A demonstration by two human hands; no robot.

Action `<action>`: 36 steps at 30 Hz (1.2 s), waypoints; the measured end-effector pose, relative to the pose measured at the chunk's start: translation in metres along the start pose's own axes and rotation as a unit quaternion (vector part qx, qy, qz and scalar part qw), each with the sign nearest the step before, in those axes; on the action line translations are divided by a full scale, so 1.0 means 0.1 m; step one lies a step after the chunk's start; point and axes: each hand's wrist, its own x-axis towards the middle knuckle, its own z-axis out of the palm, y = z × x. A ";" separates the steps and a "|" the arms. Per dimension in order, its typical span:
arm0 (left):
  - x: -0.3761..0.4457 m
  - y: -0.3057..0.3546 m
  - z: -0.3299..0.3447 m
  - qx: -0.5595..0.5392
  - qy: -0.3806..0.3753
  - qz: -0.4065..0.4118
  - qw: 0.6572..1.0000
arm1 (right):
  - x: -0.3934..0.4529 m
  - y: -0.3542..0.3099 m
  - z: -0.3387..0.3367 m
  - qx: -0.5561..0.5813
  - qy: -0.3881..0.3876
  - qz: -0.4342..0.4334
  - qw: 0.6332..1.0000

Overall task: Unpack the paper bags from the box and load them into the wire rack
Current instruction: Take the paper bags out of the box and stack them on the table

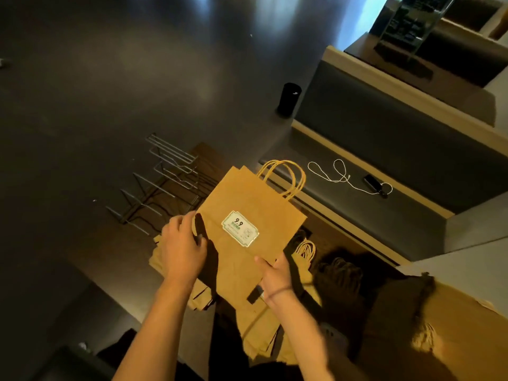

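Both hands clamped on a flat bag (247,213): left hand (183,247) pinches its left edge, right hand (275,273) grips the near bottom corner. The bag's long axis runs near-left to far-right, handles (286,177) pointing far right. Rack (162,182) sits on the floor just far-left of the bag, slots look empty; left hand is nearer. More bags (247,320) lie under the hands, box (445,334) near right.
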 end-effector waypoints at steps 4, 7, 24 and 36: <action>0.13 -0.66 0.51 0.086 -0.255 -0.123 0.955 | 0.25 0.26 0.53 -0.047 -0.030 0.167 0.984; 0.10 -1.05 0.82 0.084 -0.371 -0.135 0.915 | 0.28 0.36 0.73 -0.103 -0.029 0.223 0.969; 0.33 -1.28 0.86 0.168 -0.247 -0.102 0.949 | 0.11 0.56 0.87 -0.140 -0.028 0.287 0.947; 0.49 -1.19 0.79 0.199 -0.265 -0.062 0.942 | 0.10 0.56 1.05 -0.116 -0.006 0.299 0.947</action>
